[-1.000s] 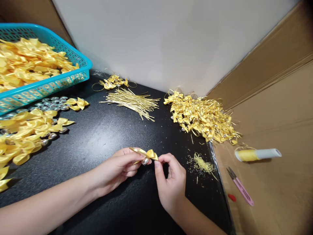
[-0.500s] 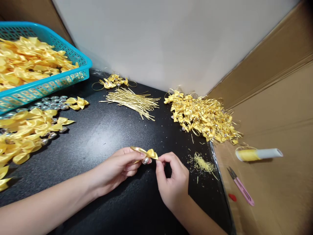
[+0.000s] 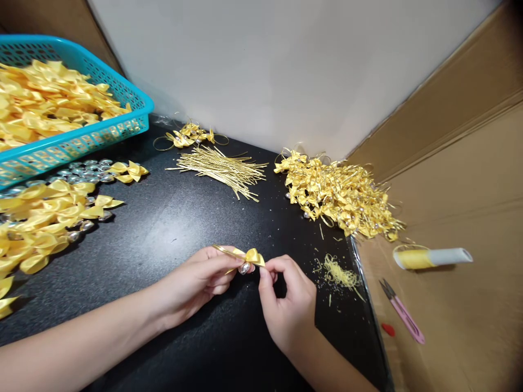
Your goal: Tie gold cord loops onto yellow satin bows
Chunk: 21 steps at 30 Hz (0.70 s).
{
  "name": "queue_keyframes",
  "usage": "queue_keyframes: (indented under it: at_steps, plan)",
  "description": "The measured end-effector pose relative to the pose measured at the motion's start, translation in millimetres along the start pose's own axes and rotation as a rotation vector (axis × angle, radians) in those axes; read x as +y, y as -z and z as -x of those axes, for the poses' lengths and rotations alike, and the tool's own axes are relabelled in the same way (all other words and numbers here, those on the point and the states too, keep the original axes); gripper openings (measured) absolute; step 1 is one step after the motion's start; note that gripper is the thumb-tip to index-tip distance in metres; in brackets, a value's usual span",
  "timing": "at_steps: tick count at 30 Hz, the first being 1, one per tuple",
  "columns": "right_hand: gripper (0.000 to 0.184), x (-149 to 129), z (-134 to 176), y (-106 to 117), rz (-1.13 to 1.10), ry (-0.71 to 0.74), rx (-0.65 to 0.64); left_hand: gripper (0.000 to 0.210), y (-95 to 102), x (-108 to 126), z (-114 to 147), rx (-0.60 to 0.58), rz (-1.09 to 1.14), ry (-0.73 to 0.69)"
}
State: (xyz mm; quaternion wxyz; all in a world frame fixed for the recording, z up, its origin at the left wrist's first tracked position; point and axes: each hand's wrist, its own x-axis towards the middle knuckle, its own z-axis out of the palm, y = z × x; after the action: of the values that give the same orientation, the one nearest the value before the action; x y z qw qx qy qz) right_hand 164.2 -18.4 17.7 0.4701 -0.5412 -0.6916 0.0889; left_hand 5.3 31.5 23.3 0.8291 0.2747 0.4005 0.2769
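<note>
Over the black tabletop (image 3: 171, 359), my left hand (image 3: 208, 275) pinches a yellow ribbon bow (image 3: 252, 255) between thumb and fingers. A silver bell-like bead (image 3: 244, 268) hangs at the bow's lower side, and a gold cord loop (image 3: 224, 250) extends from it to the upper left. With thumb and forefinger together, my right hand (image 3: 288, 302) grips the bow's right tip. What else may lie between those right fingertips is too small to make out.
A teal basket (image 3: 122, 122) full of yellow bows stands at left, near loose bows (image 3: 53, 212) and silver beads (image 3: 87, 171). Gold cords (image 3: 223, 167) lie at the back, finished bows (image 3: 335, 193) to their right. Thread scraps (image 3: 341, 275), pink snips (image 3: 404, 313) and a tube (image 3: 433, 258) lie rightward.
The gold loop has turned slightly in my left fingers and now looks narrower, tipped more to the left. Both hands stay in nearly the same place.
</note>
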Motion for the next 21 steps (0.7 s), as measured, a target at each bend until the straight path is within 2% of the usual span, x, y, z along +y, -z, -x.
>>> queue_keyframes:
  at_steps: [21]
  plan:
    - [0.017,-1.5,-2.4,4.3,0.034,0.056,-0.001,0.018,-0.8,-3.9,0.0,0.026,0.037,-0.033]
